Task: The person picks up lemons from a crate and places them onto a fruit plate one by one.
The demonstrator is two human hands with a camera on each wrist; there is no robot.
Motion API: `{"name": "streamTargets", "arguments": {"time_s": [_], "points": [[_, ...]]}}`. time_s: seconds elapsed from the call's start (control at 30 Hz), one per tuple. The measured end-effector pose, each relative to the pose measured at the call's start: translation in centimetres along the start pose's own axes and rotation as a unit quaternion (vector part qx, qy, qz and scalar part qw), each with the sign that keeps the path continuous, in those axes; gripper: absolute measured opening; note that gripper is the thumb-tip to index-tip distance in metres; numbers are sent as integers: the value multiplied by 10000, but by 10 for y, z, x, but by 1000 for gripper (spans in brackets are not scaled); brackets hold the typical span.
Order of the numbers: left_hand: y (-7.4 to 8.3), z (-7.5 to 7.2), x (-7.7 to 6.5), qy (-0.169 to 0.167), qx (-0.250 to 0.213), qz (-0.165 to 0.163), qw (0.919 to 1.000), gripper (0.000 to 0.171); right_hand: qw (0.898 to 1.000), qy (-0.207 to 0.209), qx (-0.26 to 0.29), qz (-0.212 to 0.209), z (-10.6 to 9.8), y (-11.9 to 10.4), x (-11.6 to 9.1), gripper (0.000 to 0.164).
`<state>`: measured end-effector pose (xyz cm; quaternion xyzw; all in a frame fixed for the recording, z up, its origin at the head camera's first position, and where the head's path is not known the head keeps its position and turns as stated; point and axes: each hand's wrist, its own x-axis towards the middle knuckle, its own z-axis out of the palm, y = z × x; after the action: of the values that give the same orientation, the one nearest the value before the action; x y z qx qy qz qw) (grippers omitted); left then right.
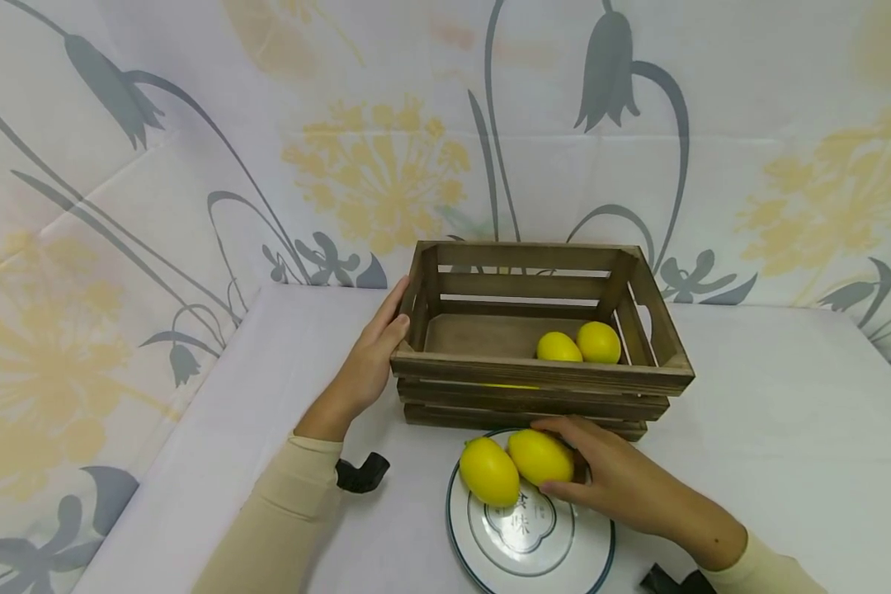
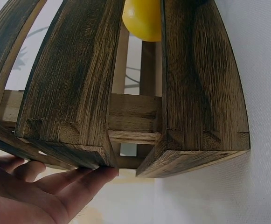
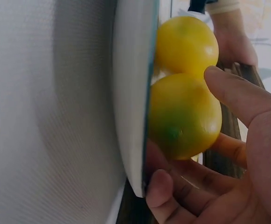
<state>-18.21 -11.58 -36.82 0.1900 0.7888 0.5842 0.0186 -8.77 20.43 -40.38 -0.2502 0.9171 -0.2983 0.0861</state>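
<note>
Plate (image 3: pixel 133 93) edge-on, worktop (image 3: pixel 46 112) under it. On plate: near lemon (image 3: pixel 184 116), greenish tip showing, and far lemon (image 3: pixel 186 44), side by side. Right hand (image 3: pixel 247 186) at plate's rim, near lemon between thumb and curled fingers. Beyond plate: dark wooden crate (image 3: pixel 231 125), left hand (image 3: pixel 235 44) at it, pale sleeve (image 3: pixel 223 6) above plate's lemons.

Two long cream sleeves (image 1: pixel 271 516), lightly creased, end in snug cuffs (image 1: pixel 315 447); a small black fitting (image 1: pixel 365 473) juts out beside each.
</note>
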Motion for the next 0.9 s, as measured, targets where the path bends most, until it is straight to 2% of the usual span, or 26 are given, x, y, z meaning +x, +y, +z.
{"name": "streamTargets", "arguments": {"time_s": [0.23,0.47,0.63,0.73,0.9], "points": [[-3,1,-1,-22,12,-158,9999,55,9999,1,-52,105,-7,-2,-2,65],[-3,0,-2,16,28,-123,9999,55,9946,859,-516,-278,-11,-8,-5,44],[-3,1,-4,7,-48,-128,9999,55,9888,1173,-703,-596,-14,-17,-9,38],[-1,1,-3,0,-55,-77,10000,56,9821,1420,-852,-903,-18,-24,-14,38],[0,2,-1,12,-55,-46,10000,57,9646,1876,-1136,-1465,-23,-32,-20,38]]}}
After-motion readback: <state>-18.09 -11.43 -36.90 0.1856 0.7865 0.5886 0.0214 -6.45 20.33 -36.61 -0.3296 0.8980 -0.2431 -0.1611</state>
